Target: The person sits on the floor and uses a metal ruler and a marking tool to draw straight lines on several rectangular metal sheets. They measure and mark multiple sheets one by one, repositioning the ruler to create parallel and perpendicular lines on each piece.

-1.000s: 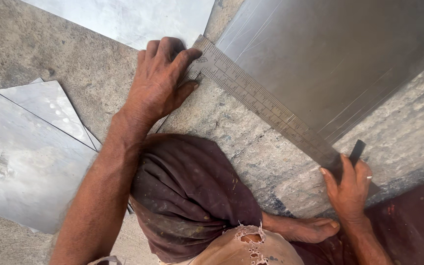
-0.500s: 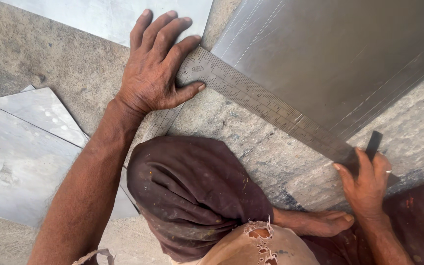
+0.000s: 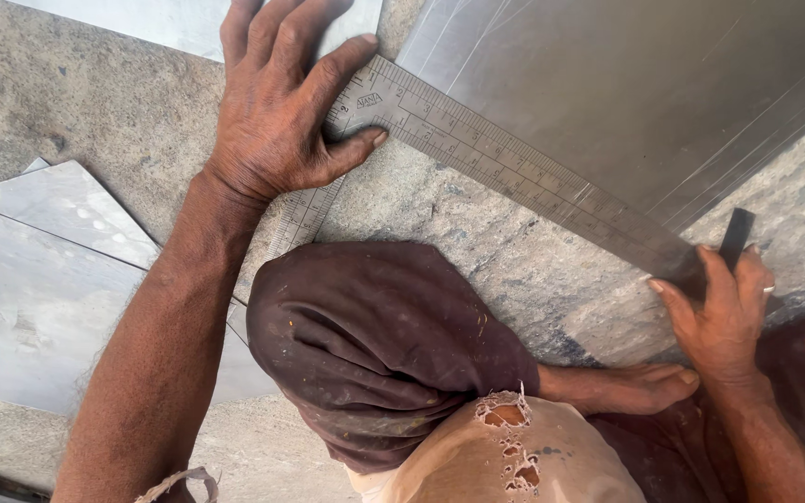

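My left hand [image 3: 281, 112] lies flat with spread fingers on the corner of a steel L-shaped square ruler [image 3: 514, 168], pinning it to the ground. The ruler's long arm runs down to the right along the edge of a large metal sheet [image 3: 635, 93]. My right hand [image 3: 719, 312] sits at the ruler's far end and grips a thin dark scribing tool [image 3: 736, 237], whose tip meets the sheet edge. The ruler's short arm passes under my left wrist.
Rough concrete floor [image 3: 76, 102] lies under everything. More metal sheets [image 3: 30, 289] lie at the left, one pale sheet at the top. My bent knee in brown cloth [image 3: 375, 345] and my bare foot [image 3: 626, 387] fill the lower middle.
My left hand has spread flatter over the ruler's corner. My right hand with the dark tool has shifted slightly to the right along the ruler's end.
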